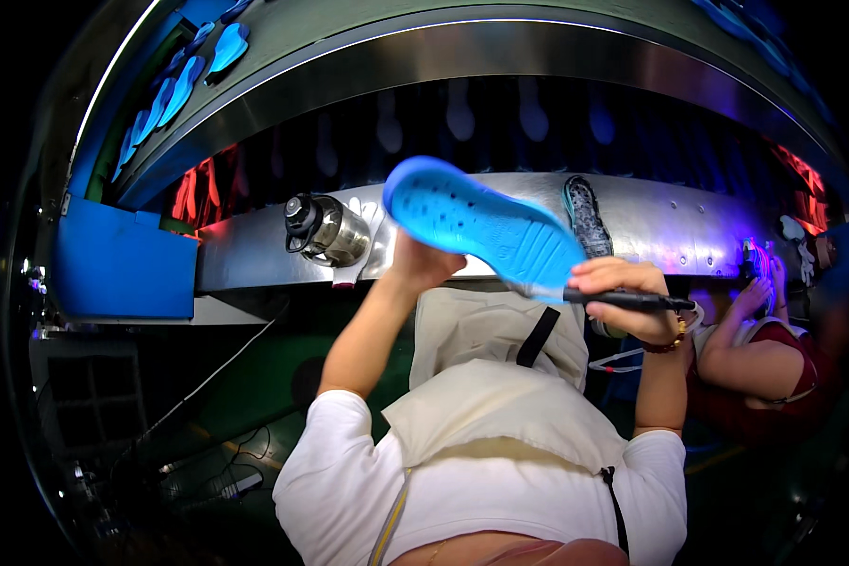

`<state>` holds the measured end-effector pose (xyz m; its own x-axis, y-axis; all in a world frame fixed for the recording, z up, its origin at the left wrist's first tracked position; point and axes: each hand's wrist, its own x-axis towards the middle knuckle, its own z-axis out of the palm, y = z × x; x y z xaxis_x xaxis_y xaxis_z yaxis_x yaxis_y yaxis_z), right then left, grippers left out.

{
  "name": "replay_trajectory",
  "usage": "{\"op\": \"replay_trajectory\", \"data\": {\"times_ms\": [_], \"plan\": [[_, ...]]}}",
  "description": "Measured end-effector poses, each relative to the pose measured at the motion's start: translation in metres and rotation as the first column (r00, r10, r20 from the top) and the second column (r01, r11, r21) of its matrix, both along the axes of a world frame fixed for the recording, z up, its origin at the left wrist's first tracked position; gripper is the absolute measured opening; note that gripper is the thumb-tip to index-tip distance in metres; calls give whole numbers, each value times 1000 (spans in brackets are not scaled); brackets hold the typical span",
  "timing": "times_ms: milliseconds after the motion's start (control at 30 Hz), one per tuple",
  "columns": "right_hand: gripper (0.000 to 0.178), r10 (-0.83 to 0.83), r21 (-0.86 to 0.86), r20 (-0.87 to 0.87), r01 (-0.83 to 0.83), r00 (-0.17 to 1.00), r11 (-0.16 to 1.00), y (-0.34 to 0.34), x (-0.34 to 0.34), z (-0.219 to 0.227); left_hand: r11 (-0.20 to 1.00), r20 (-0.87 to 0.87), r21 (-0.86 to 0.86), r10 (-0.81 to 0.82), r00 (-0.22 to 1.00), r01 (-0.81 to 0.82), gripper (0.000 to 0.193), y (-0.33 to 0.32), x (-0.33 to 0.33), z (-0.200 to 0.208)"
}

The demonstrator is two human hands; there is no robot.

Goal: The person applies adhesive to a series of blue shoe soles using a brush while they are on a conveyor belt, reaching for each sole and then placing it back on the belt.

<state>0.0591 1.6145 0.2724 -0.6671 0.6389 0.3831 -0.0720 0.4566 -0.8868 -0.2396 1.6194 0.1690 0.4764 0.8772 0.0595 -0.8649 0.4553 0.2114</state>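
A bright blue shoe sole (486,222) hangs tilted in front of me, with small holes toward one end and ridges toward the other. My left hand (424,264) holds its left part from below, fingers partly hidden behind it. In my right hand (637,283) is a black pen-shaped tool (623,301) with a pale cord at its back end. The tool's front reaches the sole's lower right edge; whether it touches cannot be made out. Fingers of that hand also lie close by the sole's right end.
A metal ledge (245,247) runs before me, bearing a clear jug with a black lid (328,229) and a speckled dark insole (587,217). Beyond it is a dark line of hanging soles. Blue soles (181,91) lie far left. A co-worker (759,358) sits at right.
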Motion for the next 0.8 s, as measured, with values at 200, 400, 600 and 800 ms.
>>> {"op": "replay_trajectory", "data": {"times_ms": [200,400,600,800], "plan": [[19,-311,-381,136,339,941,860,12,-35,-37,991,-247,-126,6,969,-38,83,-1,72,8],[13,-57,347,228,-26,972,937,-28,-50,-12,990,-207,-88,88,974,-108,83,0,50,5],[19,-271,70,61,267,961,961,2,-45,-11,978,-252,-82,166,953,-192,84,-2,62,37],[23,211,-78,-23,-212,977,974,-5,-35,-18,968,-261,3,241,935,-249,82,3,44,41]]}}
